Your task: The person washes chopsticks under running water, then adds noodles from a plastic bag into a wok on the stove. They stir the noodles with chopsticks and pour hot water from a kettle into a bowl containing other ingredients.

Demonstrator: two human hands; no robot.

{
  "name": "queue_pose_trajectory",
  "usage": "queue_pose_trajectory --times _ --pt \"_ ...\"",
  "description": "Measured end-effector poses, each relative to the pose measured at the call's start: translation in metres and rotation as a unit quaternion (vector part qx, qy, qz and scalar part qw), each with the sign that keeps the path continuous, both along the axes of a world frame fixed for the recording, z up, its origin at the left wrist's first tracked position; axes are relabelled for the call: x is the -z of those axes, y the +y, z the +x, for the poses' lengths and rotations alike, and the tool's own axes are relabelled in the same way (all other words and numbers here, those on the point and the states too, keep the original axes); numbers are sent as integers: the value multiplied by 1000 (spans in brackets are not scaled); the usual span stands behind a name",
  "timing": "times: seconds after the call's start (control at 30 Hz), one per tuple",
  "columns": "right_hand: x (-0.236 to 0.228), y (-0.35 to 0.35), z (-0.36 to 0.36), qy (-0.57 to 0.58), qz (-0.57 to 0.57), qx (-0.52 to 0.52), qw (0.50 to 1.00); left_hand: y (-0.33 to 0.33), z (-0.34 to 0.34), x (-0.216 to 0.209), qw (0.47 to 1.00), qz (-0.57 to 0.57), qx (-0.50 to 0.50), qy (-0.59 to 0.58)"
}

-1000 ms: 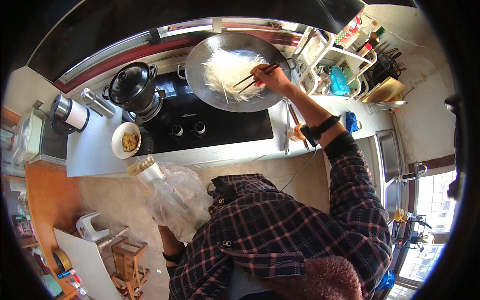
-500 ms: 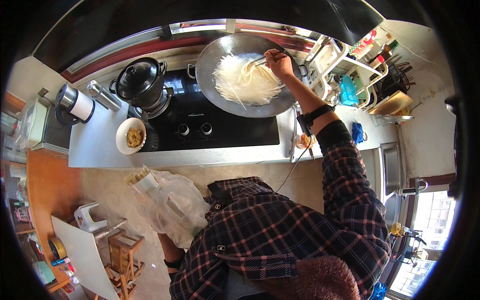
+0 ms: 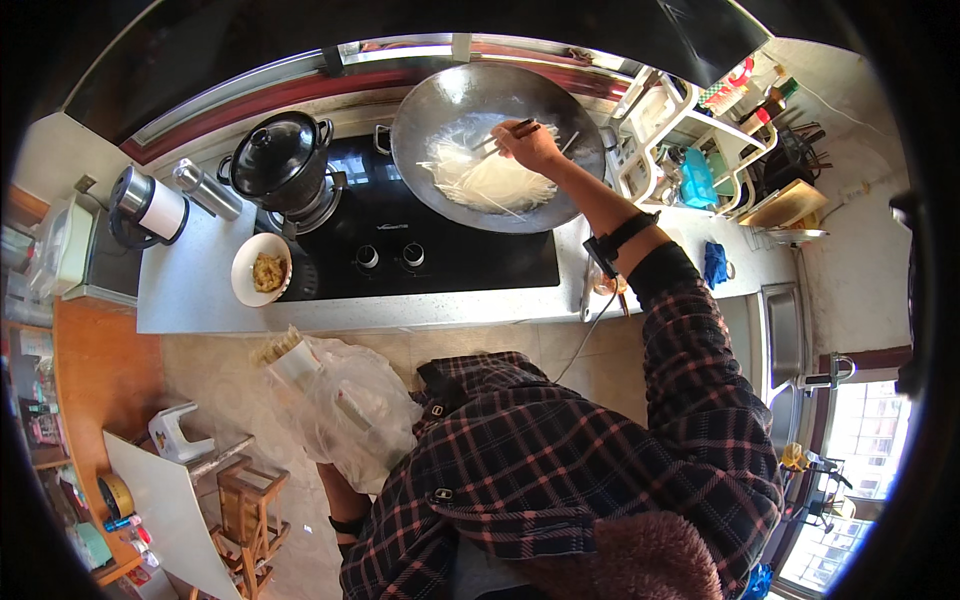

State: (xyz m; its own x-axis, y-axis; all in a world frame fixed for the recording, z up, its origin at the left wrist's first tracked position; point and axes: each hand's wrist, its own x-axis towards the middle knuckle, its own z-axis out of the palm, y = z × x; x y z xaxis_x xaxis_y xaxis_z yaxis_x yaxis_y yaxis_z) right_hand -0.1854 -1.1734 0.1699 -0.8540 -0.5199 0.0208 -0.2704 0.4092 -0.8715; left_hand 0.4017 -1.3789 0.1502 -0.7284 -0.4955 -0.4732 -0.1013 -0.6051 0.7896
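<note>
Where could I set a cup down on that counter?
On the white counter, left of the bowl and in front of the white-and-silver jug. A narrow bare strip also borders the front of the stove. It's crowded right of the wok, where the white rack is packed with things.

The wok [image 3: 412, 125] is coloured grey, the noodles [image 3: 492, 188] in it off-white, the chopsticks [image 3: 522, 128] above it dark. Left of the wok, the pot [image 3: 279, 150] is coloured black, the bowl [image 3: 244, 277] white; to its right, a container [image 3: 697, 180] blue; in front, a dark garment [image 3: 540, 435] is checked with pink.
</note>
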Motion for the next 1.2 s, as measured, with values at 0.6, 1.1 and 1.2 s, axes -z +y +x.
queue_pose_trajectory --times 0.6,1.1,1.2 --pt "-61 88 36 -81 -100 98 987 -6 -23 -4 999 -2 38 13" --pt "11 9 -2 -68 -110 219 967 0 -13 -9 1000 1 19 3" --pt "11 -10 5 -120 -200 163 959 2 -9 -9 1000 5 12 3"
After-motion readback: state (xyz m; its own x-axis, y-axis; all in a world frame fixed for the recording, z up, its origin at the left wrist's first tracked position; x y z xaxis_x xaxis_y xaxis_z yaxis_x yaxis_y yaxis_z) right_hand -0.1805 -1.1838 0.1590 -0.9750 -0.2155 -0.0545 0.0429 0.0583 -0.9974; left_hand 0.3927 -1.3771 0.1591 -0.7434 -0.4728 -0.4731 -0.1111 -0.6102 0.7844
